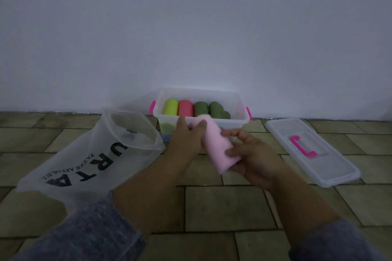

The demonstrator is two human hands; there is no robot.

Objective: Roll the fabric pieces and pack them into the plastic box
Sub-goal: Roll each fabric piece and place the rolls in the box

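Hands hold pink roll [216, 146] w/ both: left hand [186, 133] pinches far end, right hand [248, 152] wraps near end, so it stays tight. Box [201, 121] just beyond, row w/ free room at right.

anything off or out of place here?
Nothing stands out. Both hands, left hand and right hand, hold the pink roll before the plastic box; its lid lies flat to the right, rolls inside sit side by side.

pink fabric roll [216, 144]: tilted, held | plastic box [241, 99]: open, holds rolled pieces
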